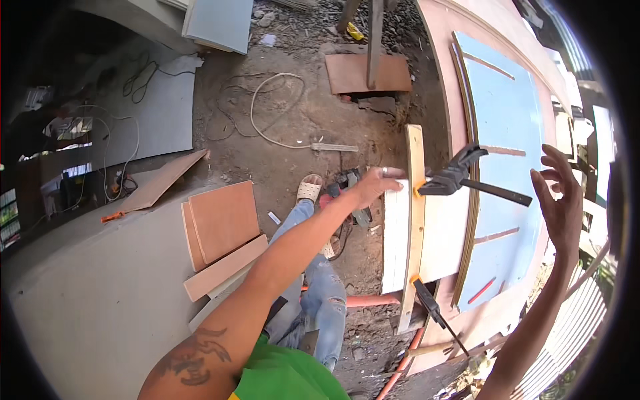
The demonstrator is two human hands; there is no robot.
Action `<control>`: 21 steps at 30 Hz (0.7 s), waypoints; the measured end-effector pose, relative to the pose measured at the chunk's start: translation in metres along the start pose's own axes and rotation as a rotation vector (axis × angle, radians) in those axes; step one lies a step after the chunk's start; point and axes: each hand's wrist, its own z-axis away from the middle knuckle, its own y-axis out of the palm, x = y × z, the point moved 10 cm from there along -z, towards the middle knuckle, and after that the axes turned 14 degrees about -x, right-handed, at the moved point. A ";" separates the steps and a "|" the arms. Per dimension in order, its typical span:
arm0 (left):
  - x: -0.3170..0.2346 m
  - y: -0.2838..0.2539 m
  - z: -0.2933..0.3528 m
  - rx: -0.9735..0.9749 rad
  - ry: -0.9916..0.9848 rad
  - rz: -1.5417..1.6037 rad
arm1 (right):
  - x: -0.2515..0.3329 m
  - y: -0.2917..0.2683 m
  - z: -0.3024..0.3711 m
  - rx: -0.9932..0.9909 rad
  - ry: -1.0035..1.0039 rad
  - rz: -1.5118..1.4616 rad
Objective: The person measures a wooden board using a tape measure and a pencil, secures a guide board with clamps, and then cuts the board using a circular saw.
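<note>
A white board (397, 237) lies across the work surface with a narrow wooden strip (416, 227) over it. Two black bar clamps with orange pads sit on the strip: the far clamp (457, 175) near its middle, the near clamp (430, 303) close to its lower end. My left hand (377, 188) rests at the far left corner of the white board, fingers stretched toward the strip; their tips are partly unclear. My right hand (560, 200) is raised at the right, fingers apart and holding nothing, beside a light blue panel (510, 120).
A red pencil-like stick (481, 291) lies on the blue panel. On the ground, a power tool (353, 193) sits by my feet, with a pale cable (253, 110) farther off. Brown boards (223, 223) rest on the grey ledge (87, 293) at left. An orange pipe (373, 301) crosses below.
</note>
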 end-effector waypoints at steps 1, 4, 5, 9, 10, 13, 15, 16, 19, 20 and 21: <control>0.009 -0.014 0.006 -0.074 -0.102 0.048 | 0.006 -0.039 0.023 -0.180 -0.046 0.016; 0.006 -0.069 0.037 -0.157 -0.078 0.173 | -0.010 -0.130 0.099 -0.410 0.236 0.056; 0.008 -0.094 0.049 -0.234 -0.063 0.156 | -0.023 -0.161 0.141 -0.487 0.468 0.287; 0.057 -0.191 0.133 -0.617 -0.158 0.002 | 0.029 -0.184 0.258 -0.656 0.223 -0.538; 0.072 -0.206 0.157 -0.706 -0.182 -0.035 | 0.046 -0.159 0.279 -0.589 0.157 -0.841; 0.102 -0.227 0.222 -0.716 -0.179 -0.532 | 0.102 -0.017 0.351 -0.188 0.435 -1.170; 0.105 -0.234 0.249 -0.633 -0.116 -1.039 | 0.146 0.127 0.413 0.243 0.877 -1.343; 0.110 -0.234 0.267 -0.616 -0.093 -1.284 | 0.168 0.188 0.441 0.410 0.980 -1.412; 0.152 -0.244 0.309 -0.587 -0.378 -1.378 | 0.191 0.331 0.504 0.621 0.873 -1.168; 0.166 -0.245 0.315 -0.537 -0.487 -1.412 | 0.189 0.382 0.531 0.743 0.972 -1.048; 0.176 -0.243 0.319 -0.475 -0.568 -1.502 | 0.189 0.422 0.530 0.680 0.917 -1.116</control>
